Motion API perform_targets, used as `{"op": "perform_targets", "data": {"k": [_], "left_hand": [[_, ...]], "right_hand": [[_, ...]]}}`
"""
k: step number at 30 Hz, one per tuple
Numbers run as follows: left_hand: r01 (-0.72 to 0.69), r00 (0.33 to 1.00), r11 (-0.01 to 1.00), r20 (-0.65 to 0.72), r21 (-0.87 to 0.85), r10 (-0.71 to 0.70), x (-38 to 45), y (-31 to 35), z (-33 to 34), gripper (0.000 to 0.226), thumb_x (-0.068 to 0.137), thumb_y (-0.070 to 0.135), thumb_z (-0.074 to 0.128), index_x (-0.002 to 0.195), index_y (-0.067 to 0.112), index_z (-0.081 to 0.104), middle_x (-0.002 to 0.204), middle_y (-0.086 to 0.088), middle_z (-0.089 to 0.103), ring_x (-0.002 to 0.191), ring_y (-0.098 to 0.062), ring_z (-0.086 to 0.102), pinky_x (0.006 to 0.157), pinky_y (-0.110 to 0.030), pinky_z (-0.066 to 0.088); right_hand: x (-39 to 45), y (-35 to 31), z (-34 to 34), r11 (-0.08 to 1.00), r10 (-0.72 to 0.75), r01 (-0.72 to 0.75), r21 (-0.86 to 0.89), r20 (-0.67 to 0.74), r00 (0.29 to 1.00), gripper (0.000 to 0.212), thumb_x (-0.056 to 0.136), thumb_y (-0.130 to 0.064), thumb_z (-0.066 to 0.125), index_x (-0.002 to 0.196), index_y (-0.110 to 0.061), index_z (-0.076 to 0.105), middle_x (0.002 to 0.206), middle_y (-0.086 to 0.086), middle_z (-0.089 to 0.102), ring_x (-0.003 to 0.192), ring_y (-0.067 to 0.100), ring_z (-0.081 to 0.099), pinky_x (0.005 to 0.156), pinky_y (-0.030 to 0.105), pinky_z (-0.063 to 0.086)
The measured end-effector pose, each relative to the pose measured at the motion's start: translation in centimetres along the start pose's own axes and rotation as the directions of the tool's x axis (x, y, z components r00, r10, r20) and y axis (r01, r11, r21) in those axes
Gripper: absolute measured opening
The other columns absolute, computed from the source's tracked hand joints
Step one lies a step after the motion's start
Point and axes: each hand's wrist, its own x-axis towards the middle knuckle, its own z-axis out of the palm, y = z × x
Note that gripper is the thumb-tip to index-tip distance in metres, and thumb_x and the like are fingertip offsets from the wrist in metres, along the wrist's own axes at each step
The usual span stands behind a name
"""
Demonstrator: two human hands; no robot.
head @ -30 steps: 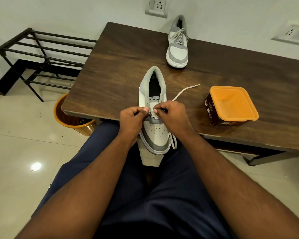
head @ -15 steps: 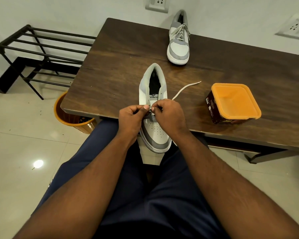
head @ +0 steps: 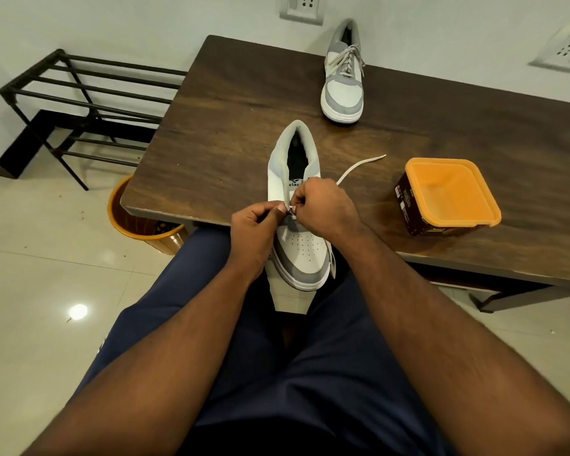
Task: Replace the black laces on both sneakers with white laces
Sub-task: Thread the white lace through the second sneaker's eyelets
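At the near edge of the counter point(head: 408, 133) the second sneaker point(head: 301, 248) sits with its toe hanging out over the person's lap, and that's where all the action is. Both hands are bunched over the lowest eyelets: the left hand point(head: 255, 225) has thumb and forefinger pinched together on that side of the eyelet row, and the right hand point(head: 326, 209) has a narrow fingertip grip on what looks like the tip of the white lace point(head: 359, 164). The lace's free end trails out across the wood toward the orange-lidded tub point(head: 451, 195). Exactly what's under the left fingers I honestly can't tell; could be lace, could be the eyelet flap.

Meanwhile the other sneaker point(head: 343, 80) is parked at the far side by the wall, already laced up in a pale lace and tied. So my read: shoe one is done, shoe two has barely started, somewhere around the first row of holes. No black lace visible anywhere on the counter.

Next move, I'd guess, is poking that tip through the eyelet and pulling slack through, then evening up both ends before crisscrossing upward. It needs a steady pinch on the tip and the flap held open, since those bottom holes are tight.
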Motion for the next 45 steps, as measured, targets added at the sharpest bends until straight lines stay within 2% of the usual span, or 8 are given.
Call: {"op": "perform_targets", "data": {"k": [8, 12, 14, 20, 29, 35, 41, 45], "left_hand": [[-0.141, 0.989, 0.973, -0.022, 0.183, 0.148, -0.4, -1.2, 0.7, 0.028, 0.081, 0.003, 0.076, 0.109, 0.006, 0.072, 0.102, -0.011, 0.069, 0.089, -0.014, 0.066, 0.084, -0.024, 0.054], [-0.202, 0.978, 0.943, -0.003, 0.263, 0.21, -0.4, -1.1, 1.0, 0.039, 0.079, 0.003, 0.078, 0.116, 0.007, 0.068, 0.093, -0.002, 0.062, 0.075, 0.007, 0.057, 0.074, -0.01, 0.048], [-0.202, 0.977, 0.94, -0.003, 0.276, 0.212, -0.4, -1.2, 1.0, 0.038, 0.079, 0.002, 0.077, 0.116, 0.008, 0.068, 0.095, -0.002, 0.062, 0.075, 0.008, 0.057, 0.073, -0.01, 0.049], [-0.23, 0.971, 0.93, -0.003, 0.288, 0.241, -0.3, -1.3, 1.3, 0.028, 0.081, 0.004, 0.076, 0.109, 0.005, 0.072, 0.095, 0.001, 0.064, 0.077, 0.007, 0.06, 0.075, -0.01, 0.05], [-0.215, 0.976, 0.945, 0.017, 0.245, 0.217, -0.2, -1.4, 1.6, 0.025, 0.08, 0.002, 0.076, 0.106, 0.003, 0.073, 0.09, 0.011, 0.061, 0.079, 0.013, 0.06, 0.076, -0.006, 0.047], [-0.244, 0.969, 0.95, 0.017, 0.196, 0.245, -0.1, -1.5, 1.4, 0.021, 0.079, -0.002, 0.076, 0.099, -0.001, 0.075, 0.094, -0.008, 0.071, 0.083, -0.002, 0.067, 0.08, -0.016, 0.053], [-0.298, 0.953, 0.913, 0.036, 0.277, 0.3, -0.1, -1.2, 1.2, 0.007, 0.086, 0.008, 0.07, 0.09, 0.014, 0.074, 0.09, -0.003, 0.071, 0.084, -0.014, 0.068, 0.078, -0.028, 0.057], [-0.132, 0.96, 0.987, -0.238, 0.087, 0.15, -0.1, -0.6, 1.4, 0.013, 0.094, 0.01, 0.055, 0.09, 0.022, 0.058, 0.086, -0.003, 0.065, 0.073, -0.01, 0.063, 0.065, -0.03, 0.055]], "right_hand": [[-1.1, 0.7, 0.2, 0.997, -0.018, 0.01, -0.075, -0.114, 0.993, 0.015, 0.085, -0.011, 0.059, 0.094, -0.007, 0.07, 0.094, 0.011, 0.068, 0.087, 0.03, 0.063, 0.079, 0.035, 0.052], [-1.0, 1.7, 1.1, 0.973, 0.099, -0.053, 0.225, -0.201, 0.975, 0.016, 0.084, -0.003, 0.058, 0.083, -0.012, 0.071, 0.087, 0.007, 0.069, 0.077, 0.029, 0.067, 0.071, 0.046, 0.059], [-0.9, 2.0, 1.3, 0.975, 0.102, -0.056, 0.217, -0.208, 0.973, 0.017, 0.084, -0.001, 0.057, 0.081, -0.011, 0.071, 0.084, 0.008, 0.068, 0.073, 0.03, 0.068, 0.067, 0.047, 0.059], [-0.9, 2.0, 0.1, 0.919, 0.166, -0.142, 0.367, -0.035, 0.986, 0.029, 0.09, 0.006, 0.051, 0.073, -0.014, 0.063, 0.072, 0.008, 0.062, 0.05, 0.023, 0.065, 0.048, 0.035, 0.059], [0.0, 3.5, -1.1, 0.827, 0.082, -0.19, 0.528, 0.221, 0.972, 0.008, 0.089, 0.002, 0.061, 0.09, -0.001, 0.068, 0.057, 0.011, 0.055, 0.037, 0.01, 0.048, 0.039, 0.02, 0.043], [0.7, 4.0, -1.6, 0.827, 0.057, -0.193, 0.528, 0.263, 0.963, 0.008, 0.086, -0.002, 0.069, 0.091, -0.001, 0.074, 0.057, 0.008, 0.058, 0.035, 0.006, 0.038, 0.035, 0.017, 0.032], [0.6, 3.8, -1.7, 0.82, 0.017, -0.209, 0.533, 0.342, 0.94, 0.011, 0.092, -0.004, 0.061, 0.094, -0.004, 0.072, 0.053, 0.003, 0.049, 0.04, 0.006, 0.04, 0.04, 0.019, 0.035], [0.0, 4.2, -1.4, 0.825, -0.013, -0.142, 0.546, 0.27, 0.963, 0.013, 0.091, -0.005, 0.063, 0.091, -0.013, 0.072, 0.053, -0.004, 0.055, 0.042, 0.004, 0.042, 0.043, 0.02, 0.037]]}}
